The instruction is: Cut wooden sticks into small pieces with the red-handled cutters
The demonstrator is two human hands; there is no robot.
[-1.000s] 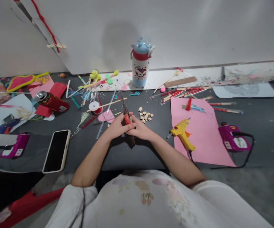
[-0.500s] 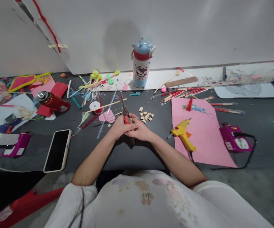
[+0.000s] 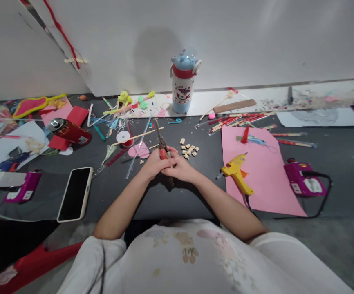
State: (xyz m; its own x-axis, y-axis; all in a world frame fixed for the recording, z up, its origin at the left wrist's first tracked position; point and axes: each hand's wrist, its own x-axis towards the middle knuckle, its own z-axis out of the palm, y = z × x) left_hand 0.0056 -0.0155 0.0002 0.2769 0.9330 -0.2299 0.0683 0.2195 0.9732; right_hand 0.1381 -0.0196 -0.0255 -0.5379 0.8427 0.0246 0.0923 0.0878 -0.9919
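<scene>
At centre, the left hand point(image 3: 156, 164) and right hand point(image 3: 181, 168) wrap closely around a red-handled pointed metal tool point(image 3: 161, 142), apparently to steady it from both sides, just left of small pale rectangular blocks point(image 3: 188, 146).

Cluttered dark grey tabletop point(image 3: 345, 159)
A white cylindrical plastic bottle with a blue lid point(image 3: 182, 87) stands at the far middle; to the left are a dark red metal drink can point(image 3: 69, 131) and, nearer, a black-screened rectangular phone in a pale case point(image 3: 75, 194); to the right, a yellow plastic glue gun point(image 3: 236, 173) lies partly on a pink paper sheet point(image 3: 269, 175), beside a purple boxy power socket point(image 3: 304, 179)
</scene>
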